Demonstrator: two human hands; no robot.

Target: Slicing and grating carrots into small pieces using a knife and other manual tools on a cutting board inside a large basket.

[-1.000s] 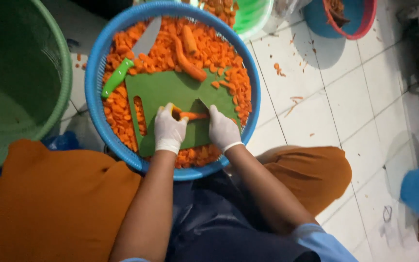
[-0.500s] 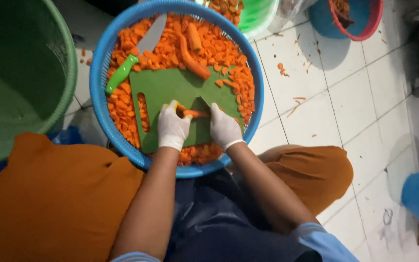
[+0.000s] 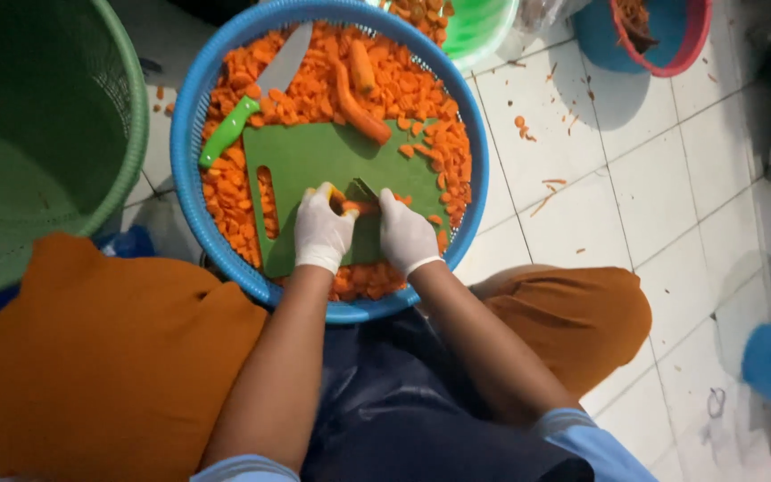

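Orange carrot piece (image 3: 360, 207), short and stubby, lies on the green plastic cutting board (image 3: 314, 165) inside the round blue plastic basket (image 3: 191, 107), near the board's front edge. Left hand (image 3: 321, 230), white-gloved, curls closed on the carrot's left end; right hand (image 3: 408, 234), also gloved, is closed round a small dark blade w/ its tip just beside the carrot. Judging by looks: carrot is stiff, light, prob. a bit slick when wet, tends to roll, so best pinched across its thick end, fingertips tucked back. Spare green-handled knife (image 3: 256, 103) rests on the carrot slices (image 3: 421, 98) at the board's far-left corner; whole carrots (image 3: 359, 98) lie beyond the board.
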